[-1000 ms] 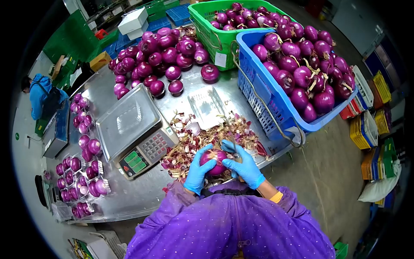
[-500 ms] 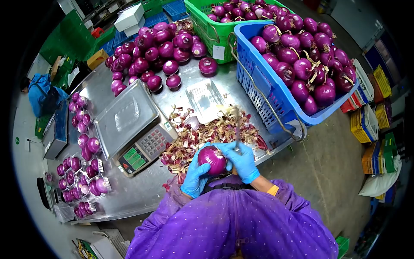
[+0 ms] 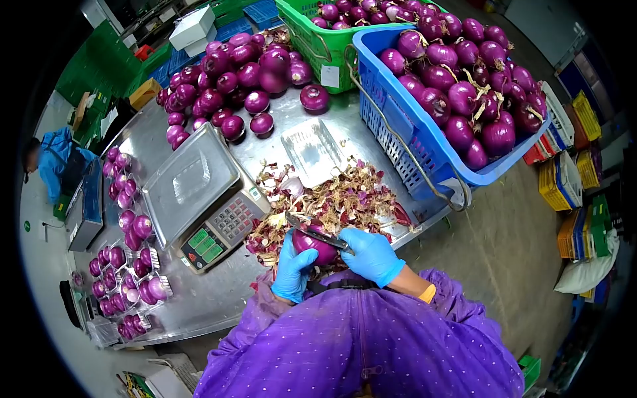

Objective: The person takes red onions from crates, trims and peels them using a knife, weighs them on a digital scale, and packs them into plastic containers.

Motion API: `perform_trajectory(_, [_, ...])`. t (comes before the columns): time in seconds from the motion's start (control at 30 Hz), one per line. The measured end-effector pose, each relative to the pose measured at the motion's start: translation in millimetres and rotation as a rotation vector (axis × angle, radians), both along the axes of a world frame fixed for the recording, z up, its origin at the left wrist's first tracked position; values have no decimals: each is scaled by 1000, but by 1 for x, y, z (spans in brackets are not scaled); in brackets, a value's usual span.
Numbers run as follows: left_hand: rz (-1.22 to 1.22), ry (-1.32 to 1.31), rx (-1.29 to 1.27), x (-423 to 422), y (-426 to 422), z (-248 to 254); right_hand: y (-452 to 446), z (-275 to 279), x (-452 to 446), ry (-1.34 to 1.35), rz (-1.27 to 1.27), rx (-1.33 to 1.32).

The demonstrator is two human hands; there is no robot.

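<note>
My left hand [image 3: 292, 268], in a blue glove, is closed round a red onion [image 3: 314, 248] close to my body at the table edge. My right hand [image 3: 373, 255], gloved as well, grips a knife [image 3: 320, 234]. Its dark blade crosses over the top of the onion, pointing left; whether it cuts into the skin I cannot tell. Just beyond both hands lies a pile of onion peelings [image 3: 345, 202] in dry brown, white and purple scraps. A clear plastic tray [image 3: 312, 151] rests behind that pile.
A weighing scale [image 3: 222, 235] stands left of the peelings. Packed onions in clear trays [image 3: 149, 287] line the left side. Loose onions [image 3: 225, 83] are heaped at the back. A blue crate [image 3: 391, 129] full of onions and a green crate [image 3: 306, 40] stand right. A person in blue [image 3: 58, 162] is far left.
The knife has swung from pointing away to lying across the onion, its tip now leftward. My right hand has shifted slightly down and right. The left hand still holds the onion.
</note>
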State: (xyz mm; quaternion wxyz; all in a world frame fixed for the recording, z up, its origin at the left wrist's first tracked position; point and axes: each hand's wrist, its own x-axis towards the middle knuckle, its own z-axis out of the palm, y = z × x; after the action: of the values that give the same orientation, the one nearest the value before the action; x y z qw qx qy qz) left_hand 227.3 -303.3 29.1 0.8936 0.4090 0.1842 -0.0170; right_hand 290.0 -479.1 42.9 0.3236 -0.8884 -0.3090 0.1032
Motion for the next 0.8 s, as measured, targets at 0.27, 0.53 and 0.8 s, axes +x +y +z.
perform_trajectory(0.27, [-40, -98, -2, -12, 3, 14, -31, -63, -6, 184, -217, 25])
perform_trajectory(0.53, [-31, -145, 214, -6, 11, 18, -7, -10, 0, 752, -255, 639])
perform_trajectory(0.8, [-81, -220, 493, -3, 18, 16, 32, 18, 20, 261, 8, 530])
